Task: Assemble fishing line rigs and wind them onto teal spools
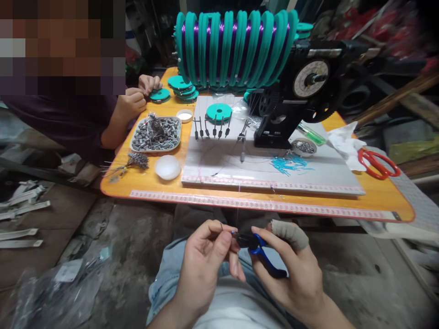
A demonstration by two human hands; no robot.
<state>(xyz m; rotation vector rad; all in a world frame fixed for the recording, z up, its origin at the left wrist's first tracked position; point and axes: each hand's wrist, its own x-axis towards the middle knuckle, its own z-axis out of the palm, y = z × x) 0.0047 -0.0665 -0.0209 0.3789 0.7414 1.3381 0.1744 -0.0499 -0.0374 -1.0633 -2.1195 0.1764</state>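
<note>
Over my lap, my right hand [291, 265] grips small blue-handled pliers [269, 262], with a cloth wrap around one finger. The dark jaws point left and meet the fingertips of my left hand [209, 260]. Thumb and forefinger there are pinched on a tiny bluish piece [233, 232] with thin line at it; its kind is too small to make out. Just beyond the hands is the table's front edge with a measuring tape strip [219, 199] along it. Thin blue tubes [290, 164] lie scattered on the grey board [219, 162].
A black winding machine [274, 119] holds a row of teal spools [236, 48]. On the table are a tray of grey weights [157, 148], a white bowl [167, 167], a dish of small metal parts [303, 147] and red scissors [379, 164]. A co-worker's hands [137, 98] touch a teal spool at left.
</note>
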